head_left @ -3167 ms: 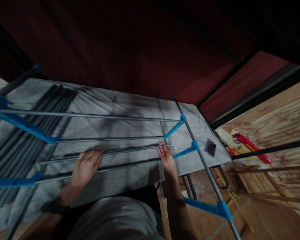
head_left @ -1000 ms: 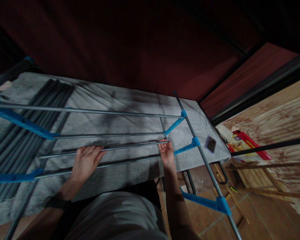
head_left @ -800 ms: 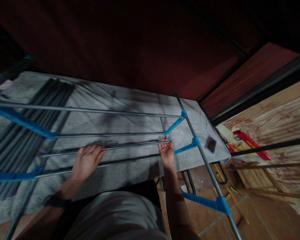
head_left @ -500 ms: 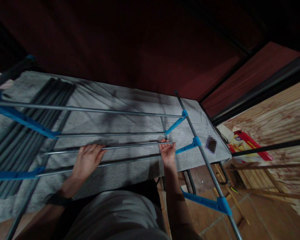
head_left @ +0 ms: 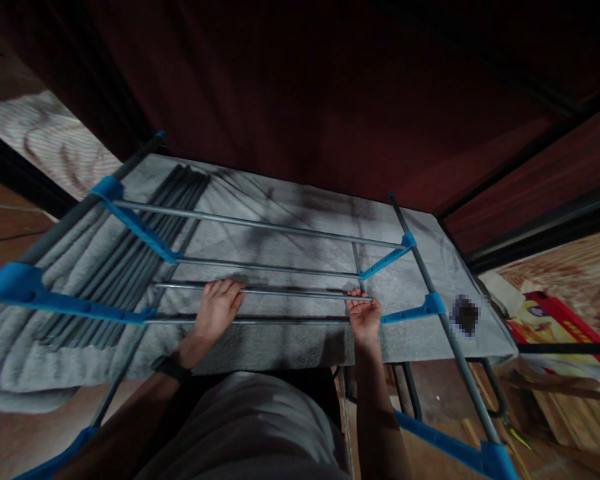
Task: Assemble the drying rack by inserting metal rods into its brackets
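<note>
A loose grey metal rod lies level across both hands. Over its left part, my left hand is closed from above. My right hand, palm up, holds the rod's right end between fingers and thumb. Around them stands a rack frame of grey tubes with blue plastic brackets. The near crossbar runs just below the rod, into a left blue bracket and a right blue bracket. Neither end of the held rod sits in a bracket.
Several grey tubes lie bundled on the grey blanket at left. Uprights flank me on both sides. A red and yellow package and wooden slats are at right. A dark red panel rises behind.
The camera view has swung left, so everything appears farther right. Both hands keep hold of the rod, whose left end has risen slightly relative to the near crossbar.
</note>
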`<move>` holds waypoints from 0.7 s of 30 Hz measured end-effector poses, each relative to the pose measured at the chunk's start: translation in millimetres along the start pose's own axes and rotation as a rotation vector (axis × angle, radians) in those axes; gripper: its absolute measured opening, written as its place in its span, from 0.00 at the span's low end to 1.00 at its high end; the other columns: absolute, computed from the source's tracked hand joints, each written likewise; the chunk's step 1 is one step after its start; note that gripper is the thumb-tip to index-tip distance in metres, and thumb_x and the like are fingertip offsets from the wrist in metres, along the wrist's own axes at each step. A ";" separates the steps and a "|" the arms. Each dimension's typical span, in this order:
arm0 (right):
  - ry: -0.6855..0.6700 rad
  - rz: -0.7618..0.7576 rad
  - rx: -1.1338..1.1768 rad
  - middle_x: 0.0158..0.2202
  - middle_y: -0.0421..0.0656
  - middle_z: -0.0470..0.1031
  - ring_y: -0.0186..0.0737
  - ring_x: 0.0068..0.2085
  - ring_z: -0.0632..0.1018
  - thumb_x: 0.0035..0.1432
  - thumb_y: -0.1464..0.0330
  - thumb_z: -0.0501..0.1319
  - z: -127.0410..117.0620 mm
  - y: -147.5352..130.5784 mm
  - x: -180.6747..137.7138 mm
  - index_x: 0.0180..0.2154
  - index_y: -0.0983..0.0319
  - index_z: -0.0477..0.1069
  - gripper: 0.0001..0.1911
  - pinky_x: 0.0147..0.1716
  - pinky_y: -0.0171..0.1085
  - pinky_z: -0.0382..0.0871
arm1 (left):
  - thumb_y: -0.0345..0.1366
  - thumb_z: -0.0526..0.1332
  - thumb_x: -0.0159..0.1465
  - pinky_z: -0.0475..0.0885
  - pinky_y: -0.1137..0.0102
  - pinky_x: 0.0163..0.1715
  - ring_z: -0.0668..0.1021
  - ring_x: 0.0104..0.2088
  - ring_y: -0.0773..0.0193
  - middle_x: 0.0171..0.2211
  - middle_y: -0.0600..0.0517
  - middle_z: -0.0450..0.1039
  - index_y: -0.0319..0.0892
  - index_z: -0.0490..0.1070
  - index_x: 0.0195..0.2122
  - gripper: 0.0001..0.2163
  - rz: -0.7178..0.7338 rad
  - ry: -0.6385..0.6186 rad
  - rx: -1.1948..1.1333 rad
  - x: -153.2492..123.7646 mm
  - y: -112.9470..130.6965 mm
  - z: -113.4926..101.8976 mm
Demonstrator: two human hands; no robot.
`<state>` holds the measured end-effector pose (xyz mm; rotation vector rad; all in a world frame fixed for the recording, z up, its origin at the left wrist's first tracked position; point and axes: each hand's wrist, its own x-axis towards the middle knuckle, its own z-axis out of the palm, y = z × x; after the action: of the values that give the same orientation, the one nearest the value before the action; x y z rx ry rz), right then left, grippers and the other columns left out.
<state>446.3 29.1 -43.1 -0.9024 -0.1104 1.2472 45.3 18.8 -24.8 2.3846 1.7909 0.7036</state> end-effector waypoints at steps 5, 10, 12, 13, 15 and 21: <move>-0.032 -0.025 -0.019 0.33 0.40 0.80 0.37 0.39 0.81 0.58 0.61 0.61 -9.0 1.5 4.3 0.28 0.58 0.71 0.09 0.49 0.44 0.76 | 0.40 0.50 0.73 0.64 0.55 0.53 0.76 0.45 0.52 0.43 0.45 0.78 0.45 0.75 0.49 0.15 0.033 0.012 0.004 -1.5 6.5 -4.6; 0.009 -0.033 -0.019 0.34 0.40 0.81 0.35 0.39 0.81 0.61 0.58 0.60 -13.6 3.3 7.2 0.32 0.59 0.74 0.12 0.50 0.42 0.76 | 0.40 0.50 0.74 0.64 0.55 0.53 0.75 0.45 0.53 0.43 0.45 0.78 0.44 0.75 0.51 0.15 0.049 0.008 0.014 -2.4 10.1 -6.0; 0.021 -0.030 -0.031 0.35 0.40 0.81 0.36 0.40 0.82 0.62 0.57 0.61 -14.9 3.4 8.1 0.32 0.59 0.74 0.13 0.50 0.42 0.76 | 0.40 0.51 0.74 0.65 0.56 0.52 0.75 0.45 0.53 0.42 0.45 0.78 0.43 0.75 0.51 0.15 0.043 0.000 0.008 -3.1 10.7 -6.2; 0.024 -0.029 -0.039 0.36 0.41 0.81 0.36 0.40 0.82 0.62 0.57 0.61 -15.6 3.4 8.5 0.33 0.59 0.74 0.13 0.51 0.43 0.76 | 0.39 0.51 0.74 0.65 0.57 0.51 0.75 0.45 0.53 0.42 0.45 0.77 0.42 0.75 0.51 0.15 0.038 -0.003 0.002 -3.5 10.9 -6.3; 0.025 -0.025 -0.059 0.36 0.42 0.81 0.36 0.41 0.82 0.63 0.57 0.61 -17.3 3.3 9.4 0.33 0.59 0.75 0.13 0.51 0.43 0.76 | 0.39 0.52 0.73 0.66 0.57 0.50 0.75 0.45 0.54 0.43 0.45 0.77 0.42 0.75 0.51 0.14 0.027 -0.007 -0.013 -4.1 11.2 -6.6; 0.015 -0.037 -0.090 0.37 0.41 0.82 0.37 0.42 0.83 0.65 0.59 0.60 -20.6 3.2 11.4 0.34 0.58 0.76 0.11 0.50 0.44 0.78 | 0.37 0.51 0.73 0.66 0.58 0.50 0.75 0.45 0.54 0.42 0.45 0.76 0.43 0.75 0.50 0.14 0.018 -0.012 -0.028 -5.2 10.6 -4.6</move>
<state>458.9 28.0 -63.3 -0.9828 -0.1718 1.2084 51.8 9.7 -18.8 2.3853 1.7455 0.7102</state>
